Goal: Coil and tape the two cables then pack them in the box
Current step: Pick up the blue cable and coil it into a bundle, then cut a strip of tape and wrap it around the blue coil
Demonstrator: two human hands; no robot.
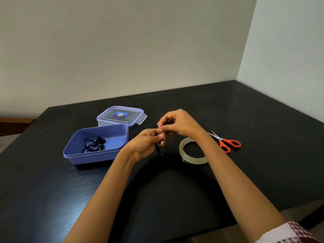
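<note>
A blue plastic box [121, 137] stands open on the left of the black table, and one coiled black cable [93, 144] lies inside it. Right of the box, my left hand [147, 144] grips a second black cable [159, 150]; its plug end sticks out below my fingers. My right hand [177, 124] meets the left from above and pinches the same bundle at its top. Most of this cable is hidden inside my fingers. A roll of clear tape [192, 151] lies flat just right of my hands.
The box's clear lid [121, 115] with blue clips lies behind the box. Red-handled scissors [226, 142] lie right of the tape roll. The table's front edge runs near my forearms; walls close the back and the right side.
</note>
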